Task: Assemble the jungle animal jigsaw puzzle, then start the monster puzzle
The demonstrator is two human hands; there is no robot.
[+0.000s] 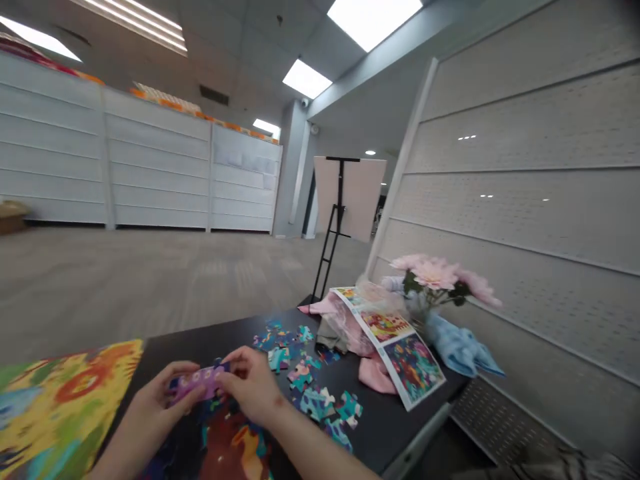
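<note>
Between my two hands is a purple piece of jigsaw puzzle [200, 381] with pale round spots, raised a little over the black table. My left hand [159, 405] grips its left end between thumb and fingers. At its right end, my right hand [254, 387] pinches it the same way. Below my hands lies a partly covered puzzle section [227, 443] in dark red, orange and blue. Several loose puzzle pieces [301, 373] in teal, blue and pink are scattered right of my right hand.
A yellow and orange puzzle picture [70, 393] covers the table's left. On the right are a printed picture sheet [413, 367], pink cloth [375, 375], a light blue cloth [463, 347] and pink flowers [436, 273]. Behind stands an easel [333, 233] with a white board.
</note>
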